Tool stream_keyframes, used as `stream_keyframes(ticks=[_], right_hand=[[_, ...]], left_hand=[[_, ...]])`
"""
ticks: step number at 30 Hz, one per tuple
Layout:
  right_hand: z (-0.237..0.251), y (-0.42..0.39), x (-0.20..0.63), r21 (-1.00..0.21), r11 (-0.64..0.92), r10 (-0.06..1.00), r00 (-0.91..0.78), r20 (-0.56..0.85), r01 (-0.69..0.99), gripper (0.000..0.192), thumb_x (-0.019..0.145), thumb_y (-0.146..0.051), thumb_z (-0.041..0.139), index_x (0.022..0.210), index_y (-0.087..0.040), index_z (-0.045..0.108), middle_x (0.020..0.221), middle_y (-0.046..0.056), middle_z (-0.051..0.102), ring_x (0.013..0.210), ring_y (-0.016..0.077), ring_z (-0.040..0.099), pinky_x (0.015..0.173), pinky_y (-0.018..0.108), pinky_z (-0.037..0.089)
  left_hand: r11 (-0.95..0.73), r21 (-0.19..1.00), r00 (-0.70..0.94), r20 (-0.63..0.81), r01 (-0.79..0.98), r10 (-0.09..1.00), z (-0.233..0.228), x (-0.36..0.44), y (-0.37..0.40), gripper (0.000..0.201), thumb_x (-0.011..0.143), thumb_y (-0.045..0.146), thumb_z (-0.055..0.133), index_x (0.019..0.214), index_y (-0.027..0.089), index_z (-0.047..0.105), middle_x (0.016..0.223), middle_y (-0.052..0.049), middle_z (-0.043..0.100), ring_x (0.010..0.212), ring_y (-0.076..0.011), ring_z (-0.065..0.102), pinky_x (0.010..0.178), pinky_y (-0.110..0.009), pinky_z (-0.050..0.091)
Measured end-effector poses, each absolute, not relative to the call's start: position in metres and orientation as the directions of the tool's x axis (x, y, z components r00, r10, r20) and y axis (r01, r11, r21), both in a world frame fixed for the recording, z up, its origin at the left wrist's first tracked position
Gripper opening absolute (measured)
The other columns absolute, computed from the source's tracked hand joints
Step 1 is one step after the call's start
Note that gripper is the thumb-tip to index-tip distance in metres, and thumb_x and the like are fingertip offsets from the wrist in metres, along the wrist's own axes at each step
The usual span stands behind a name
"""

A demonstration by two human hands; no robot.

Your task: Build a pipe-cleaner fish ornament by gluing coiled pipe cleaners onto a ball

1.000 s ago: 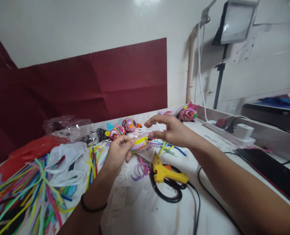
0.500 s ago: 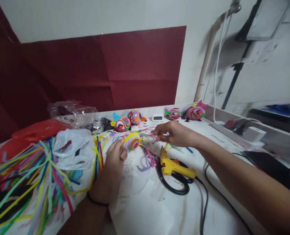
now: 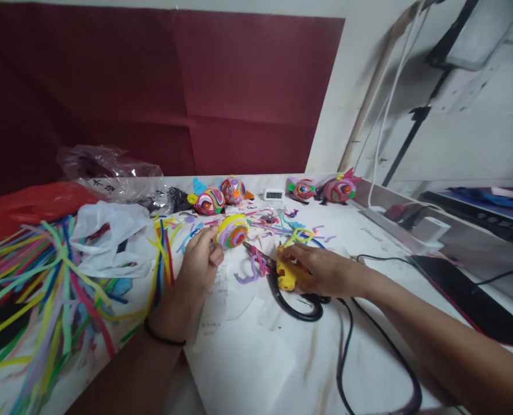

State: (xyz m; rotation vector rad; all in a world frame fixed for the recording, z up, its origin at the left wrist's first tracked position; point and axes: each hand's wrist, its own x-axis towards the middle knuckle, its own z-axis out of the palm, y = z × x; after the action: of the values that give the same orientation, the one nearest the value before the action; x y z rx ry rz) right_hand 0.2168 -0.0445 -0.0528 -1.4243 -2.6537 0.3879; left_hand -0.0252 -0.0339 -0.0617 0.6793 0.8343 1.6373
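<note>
At a white worktable [image 3: 256, 369] strewn with craft scraps, the person's left hand [image 3: 198, 259] was raised just above the surface, wrist bent back, thumb and fingers pinched shut around a round ball wound from yellow, pink and orange pipe cleaners [image 3: 233, 231]. A black band circled that wrist. The right hand [image 3: 321, 270] lay low, palm down, forearm stretched across the table from the near right; its fingers were curled over a yellow glue gun [image 3: 287, 275], though whether they gripped it firmly could not be told. The wound ball sat left of the glue gun and slightly farther back. Black-handled scissors [image 3: 297, 305] lay touching the glue gun, partly beneath it, and a black cord [image 3: 340, 357] trailed from it toward the near edge. Well left of the glue gun spread a loose heap of multicoloured pipe cleaners [image 3: 44, 288] beside a white plastic bag [image 3: 109, 239]. Beyond the glue gun, against the wall, stood finished bird-like figures of wound pipe cleaners [image 3: 208, 200].
</note>
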Motion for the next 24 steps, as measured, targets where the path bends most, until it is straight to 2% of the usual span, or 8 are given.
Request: stream_keyframes(ticks=[4,9,13,20,22,24], right_hand=[[-0.059,-0.043,0.21,-0.17,0.489,0.86,-0.505,-0.066,0.855,0.067,0.069,-0.029,0.069,0.131,-0.018,0.045,0.122,0.015,0.06,0.107,0.0309,0.058,0.086,0.038,0.046],[-0.067,-0.047,0.21,-0.052,0.425,0.902,-0.428,-0.061,0.904,0.054,0.072,-0.034,0.066,0.119,-0.013,0.052,0.12,0.019,0.06,0.109,0.0345,0.056,0.089,0.043,0.045],[-0.068,-0.05,0.214,-0.07,0.354,0.93,-0.358,-0.076,0.933,0.043,0.075,-0.039,0.063,0.108,-0.013,0.056,0.106,0.017,0.064,0.097,0.0326,0.06,0.08,0.041,0.047],[-0.073,-0.05,0.216,-0.042,0.474,0.88,-0.474,0.017,0.879,0.025,0.082,-0.035,0.058,0.094,-0.014,0.064,0.098,0.016,0.062,0.093,0.0309,0.057,0.08,0.04,0.046],[-0.072,-0.047,0.22,-0.1,0.489,0.872,-0.482,0.088,0.867,0.024,0.085,-0.035,0.053,0.09,-0.013,0.062,0.094,0.016,0.062,0.088,0.0294,0.057,0.077,0.04,0.045],[-0.067,-0.043,0.226,-0.291,0.48,0.877,-0.459,0.142,0.828,0.026,0.086,-0.038,0.05,0.087,-0.015,0.06,0.087,0.012,0.061,0.078,0.0252,0.057,0.07,0.037,0.045]], left_hand=[[-0.117,0.807,-0.209,-0.009,-0.579,0.978,-0.057,-0.023,-0.036,0.027,0.063,0.017,0.067,0.06,0.02,0.04,0.041,0.013,0.034,0.027,-0.0003,0.028,0.029,-0.014,0.02],[-0.117,0.814,-0.216,-0.011,-0.569,0.976,-0.056,-0.023,-0.035,0.024,0.063,0.017,0.067,0.06,0.018,0.043,0.041,0.014,0.036,0.026,0.0007,0.027,0.028,-0.014,0.019],[-0.136,0.824,-0.219,0.015,-0.55,0.976,-0.061,-0.023,-0.034,0.026,0.063,0.018,0.068,0.059,0.018,0.042,0.041,0.013,0.035,0.027,0.0007,0.028,0.028,-0.014,0.02],[-0.106,0.834,-0.207,-0.01,-0.542,0.978,-0.06,-0.022,-0.035,0.025,0.062,0.019,0.07,0.063,0.018,0.045,0.044,0.014,0.037,0.026,0.0009,0.027,0.027,-0.013,0.019],[-0.109,0.831,-0.21,-0.009,-0.545,0.978,-0.059,-0.023,-0.035,0.025,0.061,0.019,0.07,0.063,0.018,0.045,0.044,0.014,0.037,0.026,0.001,0.027,0.027,-0.013,0.019],[-0.113,0.827,-0.211,-0.008,-0.551,0.977,-0.059,-0.024,-0.035,0.027,0.061,0.019,0.07,0.061,0.019,0.043,0.044,0.014,0.037,0.026,0.0009,0.026,0.027,-0.013,0.019]])
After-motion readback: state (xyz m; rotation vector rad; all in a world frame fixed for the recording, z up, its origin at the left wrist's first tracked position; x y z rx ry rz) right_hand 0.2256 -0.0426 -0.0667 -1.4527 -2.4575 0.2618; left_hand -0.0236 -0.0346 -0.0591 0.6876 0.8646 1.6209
